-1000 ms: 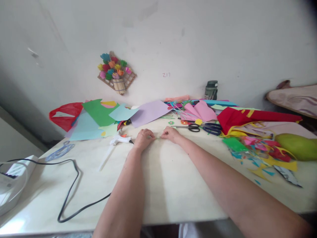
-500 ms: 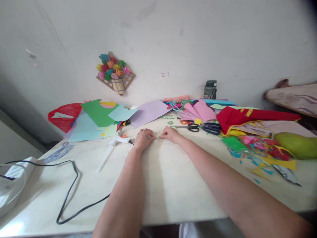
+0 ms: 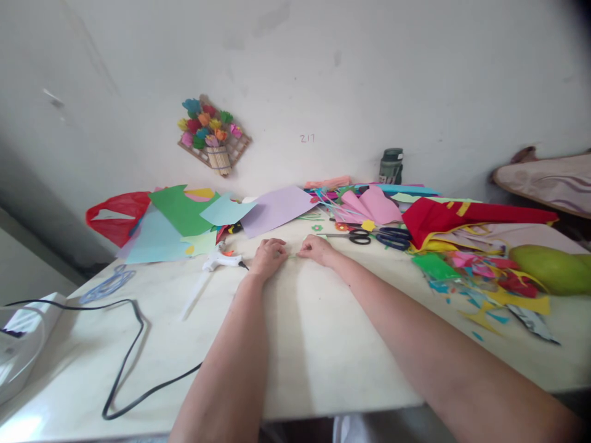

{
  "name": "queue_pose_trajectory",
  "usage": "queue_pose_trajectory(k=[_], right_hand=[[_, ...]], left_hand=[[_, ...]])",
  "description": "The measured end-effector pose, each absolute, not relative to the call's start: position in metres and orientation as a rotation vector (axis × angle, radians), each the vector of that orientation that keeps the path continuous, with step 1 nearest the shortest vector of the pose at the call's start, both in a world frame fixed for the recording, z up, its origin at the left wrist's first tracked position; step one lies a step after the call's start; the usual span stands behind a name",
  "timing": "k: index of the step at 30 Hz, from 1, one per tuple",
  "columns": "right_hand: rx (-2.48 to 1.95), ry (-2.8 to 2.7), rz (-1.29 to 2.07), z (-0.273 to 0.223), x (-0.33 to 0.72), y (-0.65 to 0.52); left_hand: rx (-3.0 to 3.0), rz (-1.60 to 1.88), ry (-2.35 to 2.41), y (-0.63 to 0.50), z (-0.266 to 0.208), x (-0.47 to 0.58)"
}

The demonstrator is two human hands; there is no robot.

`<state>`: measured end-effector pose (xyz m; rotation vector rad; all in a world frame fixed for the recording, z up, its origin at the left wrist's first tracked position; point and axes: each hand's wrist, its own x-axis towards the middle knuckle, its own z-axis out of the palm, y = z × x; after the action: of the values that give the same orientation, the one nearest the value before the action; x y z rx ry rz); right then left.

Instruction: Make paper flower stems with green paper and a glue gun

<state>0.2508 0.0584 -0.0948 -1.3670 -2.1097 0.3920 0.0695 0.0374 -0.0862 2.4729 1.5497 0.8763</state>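
Close together on the table, my left hand [image 3: 269,259] and my right hand [image 3: 316,251] face each other with fingers closed. In the narrow gap between them shows a thin pale-green strip [image 3: 292,256], probably paper. My right thumb and forefinger pinch its right end. The left fingers are curled down at its other end, and what lies under them is hidden. Left of my left hand lies a white glue gun [image 3: 222,259] with a clear glue stick [image 3: 196,295] in its back. Beyond my right hand are black-handled scissors [image 3: 359,237] and a small green paper flower [image 3: 316,227].
Coloured paper sheets [image 3: 277,210] line the wall side. Dark-blue-handled scissors [image 3: 393,237], red cloth [image 3: 429,220], paper scraps [image 3: 480,311] and a green fruit [image 3: 549,271] lie right. A black cable [image 3: 120,369] loops left beside a power strip [image 3: 39,314]. A bottle [image 3: 391,166] stands behind.
The view has shifted very slightly. Both hands keep nearly the same place and closed grip.
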Motion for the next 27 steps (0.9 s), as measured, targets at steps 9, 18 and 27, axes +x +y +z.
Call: queue_pose_trajectory(k=[9, 18, 27], right_hand=[[-1.392, -2.124, 0.365, -0.097, 0.25, 0.061], [-1.417, -2.128, 0.339, -0.096, 0.25, 0.063], [-1.485, -2.117, 0.301, -0.094, 0.246, 0.061]], left_hand=[[2.438, 0.724, 1.788, 0.031, -0.083, 0.076], [2.416, 0.625, 1.979, 0.03, -0.085, 0.08], [2.321, 0.575, 2.099, 0.028, -0.084, 0.083]])
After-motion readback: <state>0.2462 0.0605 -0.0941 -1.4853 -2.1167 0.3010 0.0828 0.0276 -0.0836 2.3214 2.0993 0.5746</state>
